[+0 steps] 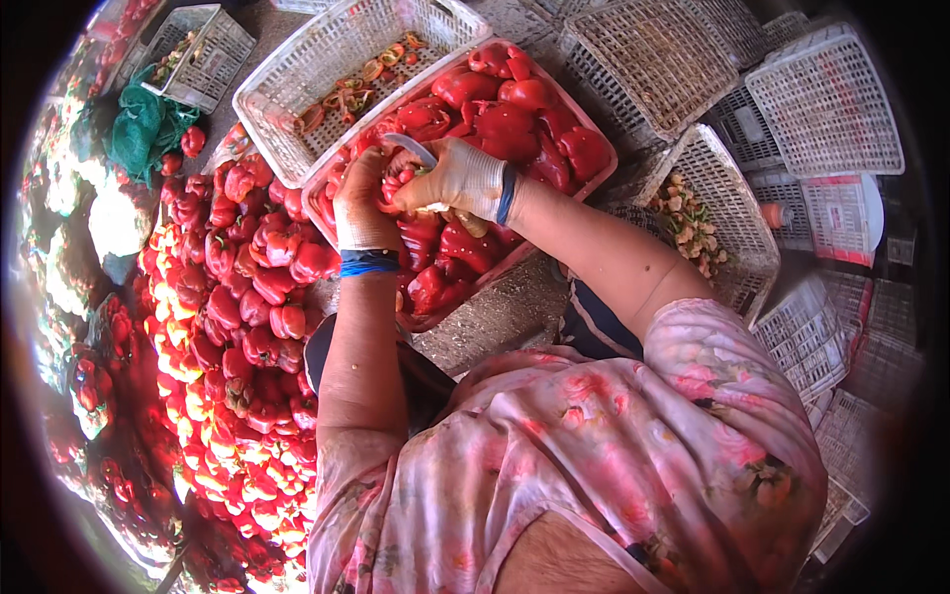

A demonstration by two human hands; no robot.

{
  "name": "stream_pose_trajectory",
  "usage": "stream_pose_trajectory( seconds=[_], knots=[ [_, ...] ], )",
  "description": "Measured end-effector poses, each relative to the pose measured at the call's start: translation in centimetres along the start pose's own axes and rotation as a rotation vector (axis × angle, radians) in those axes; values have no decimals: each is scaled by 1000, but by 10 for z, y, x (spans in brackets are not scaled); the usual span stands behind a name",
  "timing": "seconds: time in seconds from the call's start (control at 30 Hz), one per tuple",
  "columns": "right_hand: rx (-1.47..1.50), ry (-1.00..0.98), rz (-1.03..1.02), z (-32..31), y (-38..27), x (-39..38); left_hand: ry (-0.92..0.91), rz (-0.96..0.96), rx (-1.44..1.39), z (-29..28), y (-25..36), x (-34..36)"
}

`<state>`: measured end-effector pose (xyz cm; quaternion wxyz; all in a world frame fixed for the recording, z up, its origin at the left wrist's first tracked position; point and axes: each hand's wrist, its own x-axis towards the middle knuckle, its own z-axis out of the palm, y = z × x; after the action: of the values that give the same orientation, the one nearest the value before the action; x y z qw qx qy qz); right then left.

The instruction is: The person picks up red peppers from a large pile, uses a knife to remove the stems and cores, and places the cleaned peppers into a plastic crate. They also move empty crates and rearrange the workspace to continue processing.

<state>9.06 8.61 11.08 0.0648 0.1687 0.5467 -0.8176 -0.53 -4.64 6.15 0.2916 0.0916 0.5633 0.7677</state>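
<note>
Over the red crate (591, 168) heaped with cut red bell peppers, my two hands come together in pale work gloves. My left hand (364, 208) is closed round a red bell pepper (398, 176), whose cut side with pale inner parts shows between the hands. My right hand (460, 180) is closed on a knife; its curved blade (410, 148) juts out beside the pepper, and the handle is mostly hidden by the glove. Blue bands circle both wrists.
A white crate (267, 104) with pepper scraps stands beyond the red one. Whole red peppers (247, 297) lie piled at left, near a green net bag (143, 127). At right are a crate (732, 188) of stems and cores and several stacked crates (826, 99).
</note>
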Motion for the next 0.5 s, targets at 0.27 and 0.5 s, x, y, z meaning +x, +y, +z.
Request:
stream_pose_trajectory(
  seconds=[0.27, 0.5],
  knots=[
    [-82, 479, -316, -88, -68, -115, -166, -217, -654, 39, 21, -11],
    [-1535, 922, 597, -228, -54, -266, -190, -97, -678, 28, 15, -7]
  ],
)
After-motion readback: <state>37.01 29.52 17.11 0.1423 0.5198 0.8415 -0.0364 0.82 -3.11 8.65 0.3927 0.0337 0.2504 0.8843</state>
